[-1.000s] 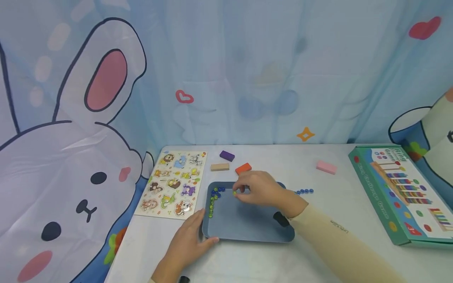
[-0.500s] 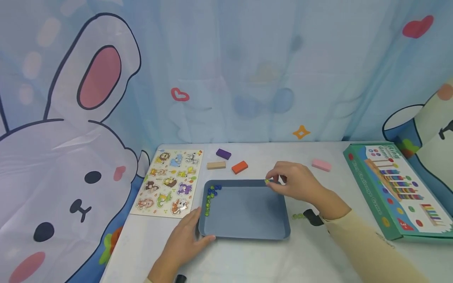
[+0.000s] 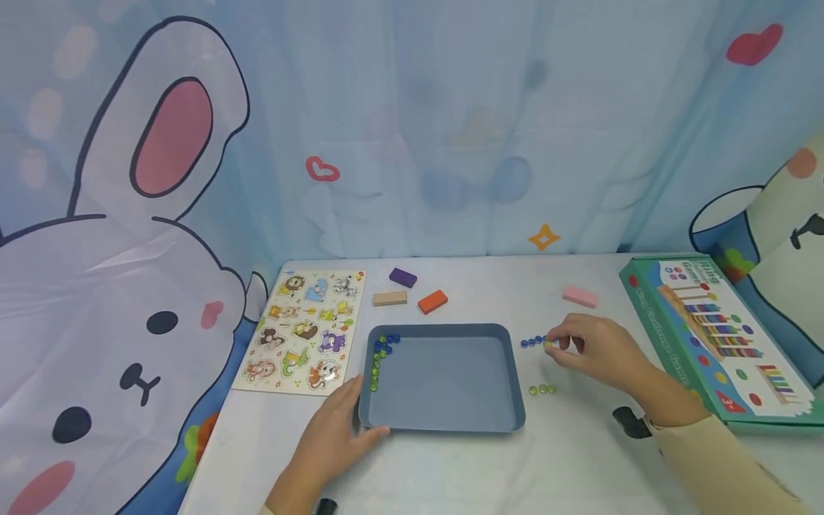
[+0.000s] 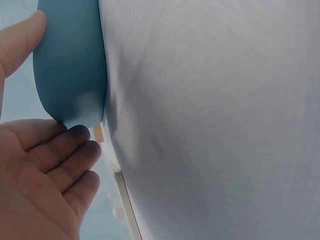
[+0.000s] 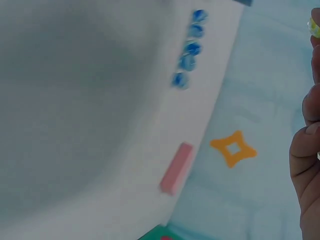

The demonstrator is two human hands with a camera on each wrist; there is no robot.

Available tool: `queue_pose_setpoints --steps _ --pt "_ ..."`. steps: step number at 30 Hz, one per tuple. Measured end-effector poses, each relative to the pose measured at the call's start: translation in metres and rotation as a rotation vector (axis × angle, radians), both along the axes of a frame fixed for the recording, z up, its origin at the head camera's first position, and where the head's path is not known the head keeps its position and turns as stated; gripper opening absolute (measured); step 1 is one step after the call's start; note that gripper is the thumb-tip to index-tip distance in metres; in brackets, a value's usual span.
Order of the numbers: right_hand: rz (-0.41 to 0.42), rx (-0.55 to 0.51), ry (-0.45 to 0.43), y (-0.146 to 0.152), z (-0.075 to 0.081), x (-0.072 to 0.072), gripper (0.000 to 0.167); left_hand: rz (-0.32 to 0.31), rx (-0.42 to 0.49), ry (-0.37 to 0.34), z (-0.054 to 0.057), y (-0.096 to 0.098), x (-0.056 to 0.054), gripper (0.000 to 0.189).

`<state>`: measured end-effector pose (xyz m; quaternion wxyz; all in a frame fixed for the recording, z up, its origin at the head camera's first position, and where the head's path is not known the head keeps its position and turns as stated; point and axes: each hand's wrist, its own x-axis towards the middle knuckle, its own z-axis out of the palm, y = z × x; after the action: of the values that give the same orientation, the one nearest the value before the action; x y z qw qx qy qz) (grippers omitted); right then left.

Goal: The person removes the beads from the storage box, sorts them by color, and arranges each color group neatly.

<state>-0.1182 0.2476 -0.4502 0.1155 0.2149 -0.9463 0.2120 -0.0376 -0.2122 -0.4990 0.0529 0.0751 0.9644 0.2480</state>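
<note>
In the head view, my right hand [image 3: 601,350] pinches a yellow-green marble [image 3: 548,345] above the table, right of the blue-grey tray [image 3: 444,427]. The marble [image 5: 313,27] shows at the edge of the right wrist view. Below the hand lies a row of blue marbles [image 3: 531,342], partly hidden by the fingers in the head view. Nearer me are 3 green marbles [image 3: 543,390] in a row. My left hand [image 3: 328,436] rests against the tray's near left corner, thumb on the front wall, fingers along the left side. Blue and green marbles [image 3: 375,372] line the tray's left inner edge.
Behind the tray lie a purple block [image 3: 403,277], a beige block [image 3: 390,298] and an orange block [image 3: 433,302]. A pink block [image 3: 580,296] is at the back right. An animal puzzle board [image 3: 299,332] lies left; a green game box [image 3: 721,343] lies right.
My right hand has moved right with the yellow-green marble, from over the tray to above the table beside the blue row. The left hand stays at the tray's corner.
</note>
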Motion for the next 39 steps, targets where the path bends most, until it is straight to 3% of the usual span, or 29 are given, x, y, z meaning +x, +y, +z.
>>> queue_pose_setpoints --steps 10,16,25,34,39 --pt "-0.048 0.050 -0.185 0.025 -0.028 0.022 0.016 -0.001 -0.003 0.013 0.000 -0.001 0.000 0.107" --pt "-0.029 0.095 -0.257 0.024 -0.041 0.024 0.016 0.005 -0.004 0.005 0.001 -0.001 0.000 0.108" --pt "-0.029 0.115 -0.323 0.019 -0.048 0.024 0.016 0.002 -0.004 0.004 -0.001 -0.002 0.000 0.108" --pt "-0.031 0.110 -0.303 0.019 -0.045 0.025 0.017 0.008 -0.009 -0.002 -0.003 -0.002 0.000 0.109" --pt "-0.020 -0.002 -0.172 0.029 -0.034 0.023 0.015 0.000 -0.009 -0.001 -0.005 -0.001 -0.001 0.109"
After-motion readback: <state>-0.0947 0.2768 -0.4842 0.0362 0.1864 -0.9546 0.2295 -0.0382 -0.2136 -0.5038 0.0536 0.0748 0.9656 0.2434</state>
